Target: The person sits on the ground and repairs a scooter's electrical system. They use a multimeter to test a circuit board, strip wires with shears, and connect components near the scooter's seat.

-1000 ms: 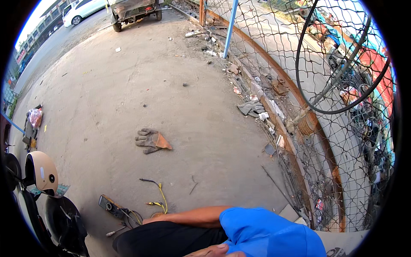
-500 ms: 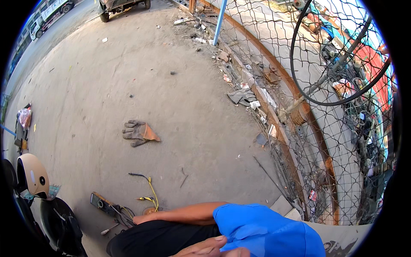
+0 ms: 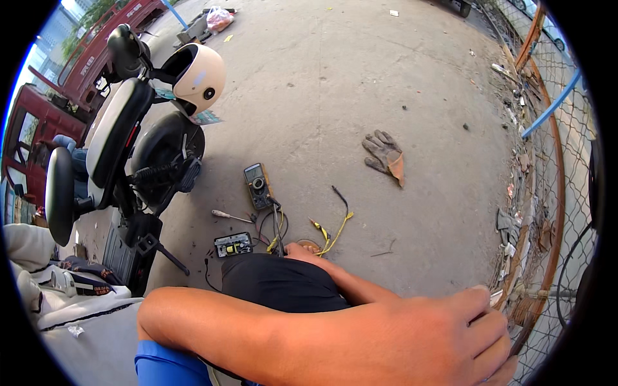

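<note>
My left hand (image 3: 467,334) crosses my body to the lower right, its loosely bent fingers apart. My right hand (image 3: 299,249), small and partly hidden behind my black-clad knee (image 3: 277,280), is closed among the cables (image 3: 281,225); what it holds is unclear. Just beyond lie a multimeter (image 3: 257,183), a screwdriver (image 3: 225,215) and an opened electronic unit (image 3: 233,244) with its board exposed. Yellow wires (image 3: 336,237) curve out to the right of my right hand. A dirty work glove (image 3: 380,154) lies farther off on the concrete.
A scooter (image 3: 112,145) with a cream helmet (image 3: 199,74) stands at left, before a red truck (image 3: 29,112) and a person's blue-clothed legs (image 3: 78,174). Pale fabric (image 3: 58,296) lies lower left. A wire fence (image 3: 573,161) and debris run along the right; a bagged bundle (image 3: 219,20) sits far back.
The view has swung left, bringing the scooter and truck in. My left arm has come further across toward the lower right; my right hand stays by the cables.
</note>
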Available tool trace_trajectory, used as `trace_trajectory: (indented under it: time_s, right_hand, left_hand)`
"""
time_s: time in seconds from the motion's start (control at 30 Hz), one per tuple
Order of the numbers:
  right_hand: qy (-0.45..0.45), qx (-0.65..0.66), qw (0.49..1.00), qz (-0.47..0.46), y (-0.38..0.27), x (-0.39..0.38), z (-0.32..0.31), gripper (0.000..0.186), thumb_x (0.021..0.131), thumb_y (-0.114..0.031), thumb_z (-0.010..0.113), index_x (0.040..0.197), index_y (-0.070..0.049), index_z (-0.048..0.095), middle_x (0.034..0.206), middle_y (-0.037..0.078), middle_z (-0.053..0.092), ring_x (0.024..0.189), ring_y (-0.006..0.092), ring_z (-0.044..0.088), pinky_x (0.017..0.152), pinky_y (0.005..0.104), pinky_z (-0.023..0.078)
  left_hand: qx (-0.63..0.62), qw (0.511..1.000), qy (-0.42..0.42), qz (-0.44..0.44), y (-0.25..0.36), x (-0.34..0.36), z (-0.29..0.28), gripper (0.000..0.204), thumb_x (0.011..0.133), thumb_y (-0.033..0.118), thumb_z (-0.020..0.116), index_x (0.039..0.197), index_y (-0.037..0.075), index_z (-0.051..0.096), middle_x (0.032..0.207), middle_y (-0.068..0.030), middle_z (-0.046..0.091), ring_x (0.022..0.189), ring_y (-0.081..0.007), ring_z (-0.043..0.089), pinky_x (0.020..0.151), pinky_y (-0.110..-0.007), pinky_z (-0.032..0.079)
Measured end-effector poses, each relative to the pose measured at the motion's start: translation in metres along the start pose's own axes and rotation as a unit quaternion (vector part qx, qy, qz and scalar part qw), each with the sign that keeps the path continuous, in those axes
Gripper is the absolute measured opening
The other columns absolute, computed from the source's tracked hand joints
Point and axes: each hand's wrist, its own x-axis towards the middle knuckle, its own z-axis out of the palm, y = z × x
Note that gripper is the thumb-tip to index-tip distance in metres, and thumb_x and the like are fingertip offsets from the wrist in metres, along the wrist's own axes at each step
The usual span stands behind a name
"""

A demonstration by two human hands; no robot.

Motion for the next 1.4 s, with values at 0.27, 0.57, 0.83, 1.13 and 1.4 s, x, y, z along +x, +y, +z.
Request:
trace_trajectory:
  time_s: [0.27,0.57,0.83,1.13,1.4]
  right_hand:
    - [0.003,-0.052,0.999,-0.004,-0.002,-0.012,0.018,0.041,0.084,-0.034,0.069,0.087,0.007,0.066,0.077,0.022,0.067,0.075,0.0283,0.067,0.069,0.0435,0.050]
    - [-0.036,-0.077,0.996,-0.019,-0.015,-0.034,0.012,0.035,0.086,-0.029,0.068,0.090,0.006,0.065,0.079,0.018,0.067,0.075,0.0246,0.065,0.069,0.0398,0.050]
    - [-0.047,-0.103,0.993,-0.032,-0.024,-0.043,0.016,0.029,0.088,-0.024,0.068,0.092,0.004,0.065,0.081,0.015,0.067,0.075,0.0213,0.064,0.069,0.0366,0.049]
    - [-0.061,-0.104,0.992,-0.034,-0.032,-0.042,0.021,0.023,0.090,-0.019,0.067,0.095,0.003,0.064,0.083,0.011,0.066,0.076,0.0176,0.062,0.069,0.0329,0.049]
    - [-0.033,-0.072,0.991,-0.110,-0.098,-0.004,0.028,0.017,0.092,-0.014,0.066,0.097,0.002,0.063,0.085,0.008,0.066,0.076,0.0143,0.061,0.069,0.0297,0.049]
  left_hand:
    - [0.147,0.986,-0.025,-0.073,0.051,-0.067,-0.071,0.023,0.097,0.017,0.054,0.099,-0.004,0.064,0.090,-0.0177,0.067,0.090,-0.0330,0.065,0.077,-0.039,0.055]
    - [0.316,0.932,0.095,-0.150,0.156,-0.114,-0.090,0.034,0.079,0.010,0.069,0.110,-0.003,0.065,0.089,-0.0153,0.067,0.072,-0.0288,0.066,0.066,-0.035,0.054]
    - [0.014,0.908,0.304,-0.288,0.189,-0.089,-0.055,0.014,0.092,0.005,0.059,0.097,-0.009,0.059,0.086,-0.0185,0.065,0.072,-0.0316,0.066,0.062,-0.035,0.052]
    - [-0.392,0.573,0.445,-0.566,0.244,-0.073,-0.060,0.031,0.089,0.030,0.059,0.086,0.000,0.051,0.077,-0.0041,0.048,0.069,-0.0183,0.047,0.068,-0.023,0.043]
    - [0.053,0.832,0.263,-0.486,0.145,-0.117,-0.111,0.027,0.096,0.017,0.053,0.081,-0.005,0.058,0.074,-0.0300,0.062,0.073,-0.0512,0.061,0.066,-0.054,0.051]
